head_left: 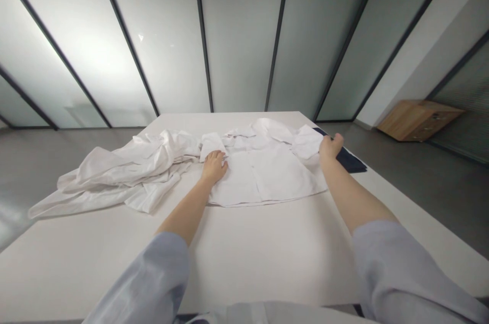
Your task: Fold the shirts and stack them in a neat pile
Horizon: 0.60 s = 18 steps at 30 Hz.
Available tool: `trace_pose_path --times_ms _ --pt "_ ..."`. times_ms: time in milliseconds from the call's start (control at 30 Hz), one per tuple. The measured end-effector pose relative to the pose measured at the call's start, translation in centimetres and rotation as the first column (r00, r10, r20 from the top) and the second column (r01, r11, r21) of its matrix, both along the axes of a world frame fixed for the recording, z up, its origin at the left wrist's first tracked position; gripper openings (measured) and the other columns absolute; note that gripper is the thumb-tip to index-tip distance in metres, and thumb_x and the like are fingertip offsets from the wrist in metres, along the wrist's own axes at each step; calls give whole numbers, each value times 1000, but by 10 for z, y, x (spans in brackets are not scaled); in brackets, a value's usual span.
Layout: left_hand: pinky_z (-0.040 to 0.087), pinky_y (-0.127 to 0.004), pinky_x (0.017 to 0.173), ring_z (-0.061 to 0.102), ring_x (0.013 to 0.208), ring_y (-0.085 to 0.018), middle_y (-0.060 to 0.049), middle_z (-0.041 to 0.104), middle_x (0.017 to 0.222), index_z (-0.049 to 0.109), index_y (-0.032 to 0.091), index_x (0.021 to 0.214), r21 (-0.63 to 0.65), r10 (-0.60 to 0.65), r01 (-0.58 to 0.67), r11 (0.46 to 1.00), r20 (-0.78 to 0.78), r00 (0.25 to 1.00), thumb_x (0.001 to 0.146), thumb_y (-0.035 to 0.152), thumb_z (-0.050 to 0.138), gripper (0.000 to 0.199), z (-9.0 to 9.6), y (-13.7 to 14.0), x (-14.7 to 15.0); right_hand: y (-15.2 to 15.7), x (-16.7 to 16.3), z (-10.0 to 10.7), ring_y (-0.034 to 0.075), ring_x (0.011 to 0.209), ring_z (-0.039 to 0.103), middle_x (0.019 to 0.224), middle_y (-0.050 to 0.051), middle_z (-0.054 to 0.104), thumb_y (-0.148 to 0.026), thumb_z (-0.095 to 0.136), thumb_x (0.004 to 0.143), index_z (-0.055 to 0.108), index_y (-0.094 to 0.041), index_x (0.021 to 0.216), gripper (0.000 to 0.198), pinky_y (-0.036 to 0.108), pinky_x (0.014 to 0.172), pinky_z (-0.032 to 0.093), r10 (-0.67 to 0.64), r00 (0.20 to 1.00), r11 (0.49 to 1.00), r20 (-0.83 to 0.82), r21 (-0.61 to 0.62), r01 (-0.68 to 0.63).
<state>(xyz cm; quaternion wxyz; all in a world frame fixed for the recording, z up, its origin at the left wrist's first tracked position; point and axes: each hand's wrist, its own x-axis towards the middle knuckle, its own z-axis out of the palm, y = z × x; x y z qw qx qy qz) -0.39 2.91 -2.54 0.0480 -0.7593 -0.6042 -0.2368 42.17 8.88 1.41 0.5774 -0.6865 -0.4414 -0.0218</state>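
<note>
A white shirt (263, 173) lies spread on the table, its hem towards me and a sleeve out to each side. My left hand (215, 165) rests on the shirt's left sleeve near the cuff, fingers laid out flat and slightly apart. At the other side, my right hand (330, 146) is closed at the end of the right sleeve (306, 141). Its fingertips are partly hidden, but the cloth meets the hand there. A dark navy folded cloth (349, 161) lies just beyond and beside my right hand, partly covered by the sleeve and hand.
Crumpled white garments (126, 171) lie in a heap on the left, reaching the table's left edge. The white table (263, 258) extends towards me. Frosted glass panels (240, 33) with dark frames stand behind it. A wooden cabinet (412, 120) is on the floor at right.
</note>
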Motion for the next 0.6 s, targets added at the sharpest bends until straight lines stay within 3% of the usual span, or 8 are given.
trace_pose_path --times_ms 67,100,167,233,333,400,467,600 --pt "34 -41 110 44 131 -26 -11 52 139 58 20 126 -32 -109 107 994 -90 990 89 29 51 39 -1 -3 7 -2 -15 -8 30 110 57 113 19 63 -20 39 82 58 -10 112 38 49 99 41 22 998 999 65 -44 -19" --pt "33 -41 111 41 134 -26 -11 49 142 58 21 128 -62 -159 152 986 -128 979 89 31 50 40 -2 -4 10 -3 -27 -14 29 107 59 109 17 65 -21 40 82 61 -12 108 35 46 97 43 112 986 990 126 -94 -101" --pt "30 -43 113 34 139 -27 -9 44 148 56 23 131 -115 -231 212 970 -182 956 91 35 49 43 -4 -5 14 -5 -57 -26 27 103 61 105 14 68 -24 40 84 65 -16 102 32 42 94 46 370 890 922 265 -224 -317" --pt "27 -46 114 29 142 -28 -9 42 150 55 24 132 -131 -280 256 958 -221 934 92 36 46 43 -6 -6 16 -8 -86 -38 26 113 58 116 13 66 -26 44 85 66 -17 108 32 41 100 43 562 730 821 389 -373 -432" --pt "21 -48 116 25 144 -28 -9 42 150 57 23 131 -108 -359 342 933 -287 888 94 33 42 41 -7 -8 18 -16 -118 -50 25 132 44 141 13 52 -32 49 89 60 -17 126 41 40 109 34 717 533 682 449 -609 -404" --pt "20 -47 117 26 144 -27 -10 42 150 56 21 132 -124 -408 390 913 -325 853 95 33 39 43 -6 -9 18 -22 -128 -52 26 136 40 147 14 45 -36 47 93 55 -16 133 46 40 110 32 758 484 624 438 -704 -339" --pt "23 -44 116 31 142 -26 -11 42 150 53 20 135 -178 -431 394 902 -323 842 96 35 37 45 -5 -12 19 -28 -132 -50 27 136 41 147 15 44 -39 44 95 54 -15 135 47 41 110 32 761 475 610 442 -736 -292" --pt "31 -40 111 42 136 -24 -10 44 148 49 23 138 -250 -425 363 898 -268 865 97 39 36 46 -3 -23 22 -41 -131 -35 30 121 55 133 16 59 -43 41 96 64 -17 122 43 42 98 41 725 444 658 526 -719 -223"
